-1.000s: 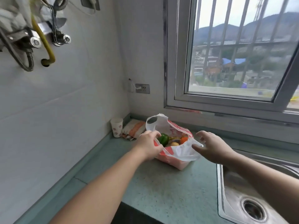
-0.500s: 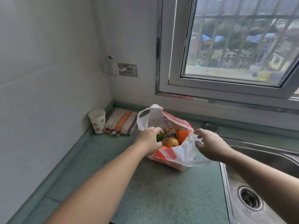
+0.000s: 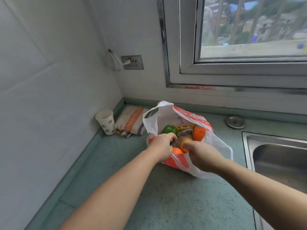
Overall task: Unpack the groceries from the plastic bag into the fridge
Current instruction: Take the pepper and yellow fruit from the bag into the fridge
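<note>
Your white-and-red thin plastic shopping bag sits on the speckled green stone countertop, mouth wide open, below the window and just left of the sink. Inside you can see a round green fruit, an orange fruit at the far side, another orange fruit at the near edge, and a pale yellow-brown round fruit in the middle; darker items under them are too unclear to name.

Your left hand is curled closed, pinching the bag's near-left rim. Your right hand reaches into the mouth, fingers curved at the pale fruit; whether it grips the fruit, you cannot tell.

Left of the bag: a folded striped cloth and a white paper cup with red dots in the tiled corner. A steel sink is at right, a metal-framed window above, a grey wall socket with a white plug.

Compared with half a second ago, your right hand has left the bag's right handle and moved in over the fruit; the camera has tilted lower and closer.
</note>
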`<act>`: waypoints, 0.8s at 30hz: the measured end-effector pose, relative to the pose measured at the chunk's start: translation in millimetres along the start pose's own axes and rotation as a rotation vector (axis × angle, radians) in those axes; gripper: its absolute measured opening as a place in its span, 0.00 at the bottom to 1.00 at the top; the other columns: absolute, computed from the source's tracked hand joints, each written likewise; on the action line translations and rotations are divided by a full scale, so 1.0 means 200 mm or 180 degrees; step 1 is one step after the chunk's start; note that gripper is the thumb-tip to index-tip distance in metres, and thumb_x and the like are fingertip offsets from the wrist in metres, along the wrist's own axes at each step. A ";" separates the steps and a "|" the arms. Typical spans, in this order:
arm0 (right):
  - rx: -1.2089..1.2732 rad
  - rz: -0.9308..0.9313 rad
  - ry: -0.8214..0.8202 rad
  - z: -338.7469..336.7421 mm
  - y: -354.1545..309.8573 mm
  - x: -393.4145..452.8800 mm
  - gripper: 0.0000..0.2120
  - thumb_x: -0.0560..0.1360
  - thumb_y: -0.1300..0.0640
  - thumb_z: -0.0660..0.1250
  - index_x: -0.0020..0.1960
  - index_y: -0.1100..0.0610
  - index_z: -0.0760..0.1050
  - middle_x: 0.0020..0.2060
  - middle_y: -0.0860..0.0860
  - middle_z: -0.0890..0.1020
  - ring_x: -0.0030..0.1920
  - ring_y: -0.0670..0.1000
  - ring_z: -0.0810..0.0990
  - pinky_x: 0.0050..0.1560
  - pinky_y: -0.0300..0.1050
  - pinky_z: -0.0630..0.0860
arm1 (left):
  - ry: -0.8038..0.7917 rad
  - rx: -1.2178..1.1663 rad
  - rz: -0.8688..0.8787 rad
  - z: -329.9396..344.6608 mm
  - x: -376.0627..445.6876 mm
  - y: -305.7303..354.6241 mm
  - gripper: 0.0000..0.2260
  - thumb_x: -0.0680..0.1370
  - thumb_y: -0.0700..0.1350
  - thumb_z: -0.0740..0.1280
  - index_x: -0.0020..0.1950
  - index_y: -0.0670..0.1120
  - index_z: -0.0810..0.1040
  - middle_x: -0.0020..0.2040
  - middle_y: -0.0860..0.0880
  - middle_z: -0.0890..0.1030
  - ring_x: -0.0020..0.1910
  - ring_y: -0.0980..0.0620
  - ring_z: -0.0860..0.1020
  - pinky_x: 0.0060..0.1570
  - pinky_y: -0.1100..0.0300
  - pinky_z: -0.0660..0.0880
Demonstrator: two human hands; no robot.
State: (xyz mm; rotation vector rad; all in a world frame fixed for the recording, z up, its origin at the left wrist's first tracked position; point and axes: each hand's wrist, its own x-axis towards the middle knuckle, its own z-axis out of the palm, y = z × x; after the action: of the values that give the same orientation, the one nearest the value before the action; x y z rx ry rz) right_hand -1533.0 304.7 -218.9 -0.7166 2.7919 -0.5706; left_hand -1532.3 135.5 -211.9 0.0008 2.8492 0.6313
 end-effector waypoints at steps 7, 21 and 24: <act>0.0284 0.0861 -0.0173 0.05 0.10 0.08 0.19 0.75 0.51 0.69 0.64 0.49 0.68 0.55 0.50 0.78 0.46 0.49 0.75 0.42 0.38 0.73 | -0.0163 0.0972 -0.0287 0.08 0.16 -0.07 0.28 0.78 0.39 0.60 0.75 0.53 0.54 0.65 0.45 0.72 0.59 0.42 0.75 0.53 0.47 0.74; 0.0058 0.1145 -0.0135 0.16 0.05 0.31 0.32 0.70 0.45 0.68 0.71 0.44 0.61 0.62 0.52 0.68 0.61 0.56 0.72 0.57 0.47 0.72 | -0.0169 0.0702 0.0447 0.10 0.47 -0.23 0.34 0.73 0.43 0.69 0.76 0.52 0.57 0.72 0.47 0.63 0.70 0.44 0.64 0.65 0.48 0.69; 0.0024 0.1294 -0.0306 0.23 0.04 0.36 0.28 0.74 0.46 0.64 0.72 0.43 0.59 0.68 0.52 0.66 0.59 0.55 0.75 0.56 0.46 0.76 | -0.0463 0.0658 0.0313 0.14 0.54 -0.26 0.37 0.73 0.42 0.69 0.77 0.54 0.54 0.75 0.47 0.57 0.72 0.42 0.62 0.66 0.44 0.69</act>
State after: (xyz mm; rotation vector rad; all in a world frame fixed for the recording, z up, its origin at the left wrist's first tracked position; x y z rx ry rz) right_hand -1584.6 260.9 -270.8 -0.1565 2.7293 -0.4522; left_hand -1629.2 105.3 -282.4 0.2127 2.7711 0.3366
